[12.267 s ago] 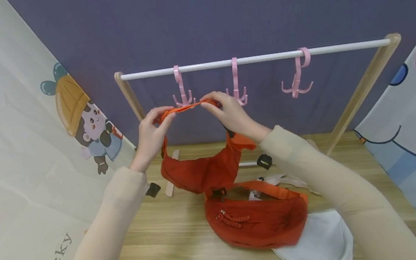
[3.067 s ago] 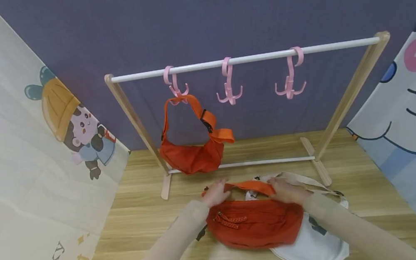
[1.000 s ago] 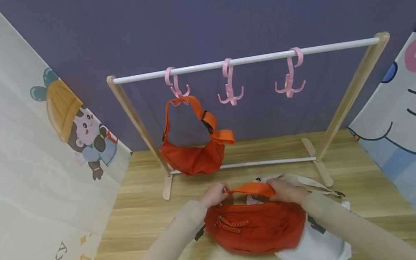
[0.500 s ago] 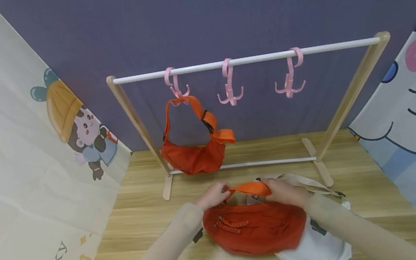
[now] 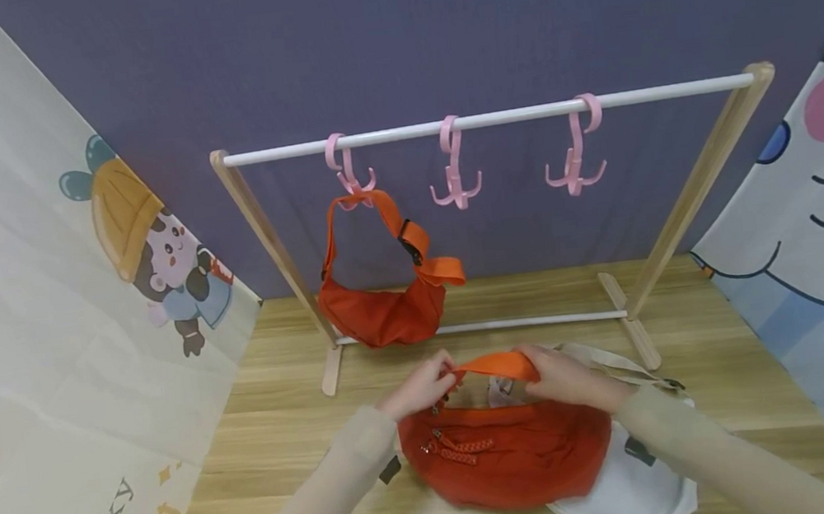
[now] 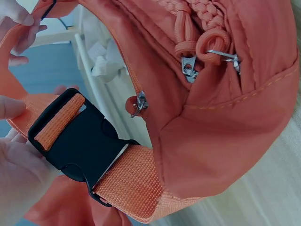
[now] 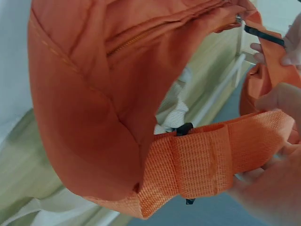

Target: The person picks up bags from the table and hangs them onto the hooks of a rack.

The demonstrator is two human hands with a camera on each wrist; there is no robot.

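A red waist bag (image 5: 507, 467) with braided zipper pulls stands at the front middle, its orange strap (image 5: 495, 366) arching above it. My left hand (image 5: 420, 386) pinches the strap's left part, beside a fastened black buckle (image 6: 77, 134) in the left wrist view. On the other side, my right hand (image 5: 568, 376) grips the strap with thumb and fingers, as the right wrist view also shows. A smaller red bag (image 5: 388, 313) hangs by its orange strap from the left pink hook (image 5: 352, 172).
A rack with a white rail (image 5: 518, 116) and wooden legs stands behind. Two more pink hooks hang there, the middle hook (image 5: 455, 174) and the right hook (image 5: 574, 159). A white bag (image 5: 638, 479) with a pale strap lies partly under the red bag and my right forearm.
Earlier, both hands held the smaller bag's strap up at the left hook; it now hangs there. The hands moved down to the larger bag's strap and have drawn it slightly upward.
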